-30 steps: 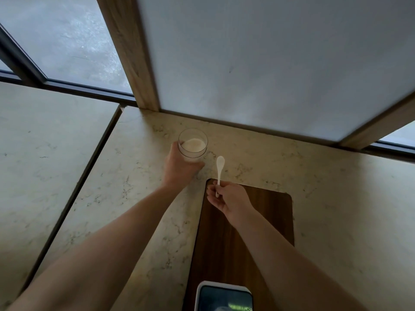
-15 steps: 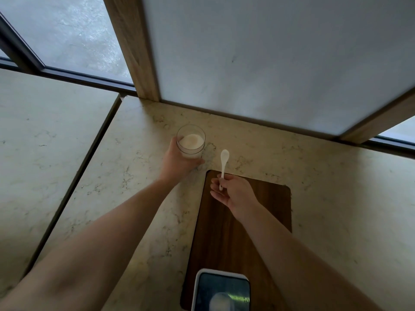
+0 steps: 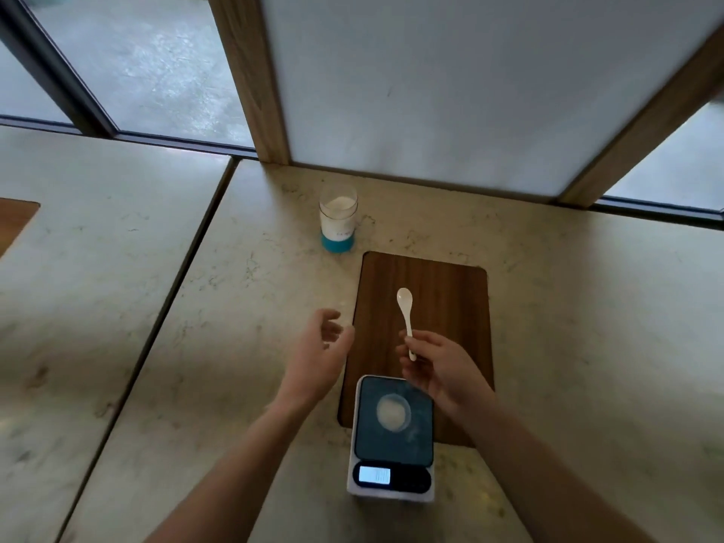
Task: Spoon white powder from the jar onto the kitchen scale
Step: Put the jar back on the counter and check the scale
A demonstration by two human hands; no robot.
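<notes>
A clear jar (image 3: 338,217) with a blue base and white powder inside stands uncovered on the marble counter, beyond the board's far left corner. My right hand (image 3: 435,368) pinches the handle of a white spoon (image 3: 406,319), whose bowl points away over the wooden board (image 3: 450,307). My left hand (image 3: 319,354) hovers open beside the board's left edge, well short of the jar and holding nothing. The kitchen scale (image 3: 393,436) sits at the board's near end, with a small round mound of white powder on its dark platform and its display lit.
The marble counter (image 3: 243,307) has a dark seam running diagonally on the left. A white wall panel with wooden posts (image 3: 250,80) and windows rise right behind the jar. Another wooden surface (image 3: 13,221) shows at the far left edge.
My left hand has let go of the jar and pulled back toward me, open. My right hand has drawn the spoon back over the board. The view has tilted down, showing the whole scale.
</notes>
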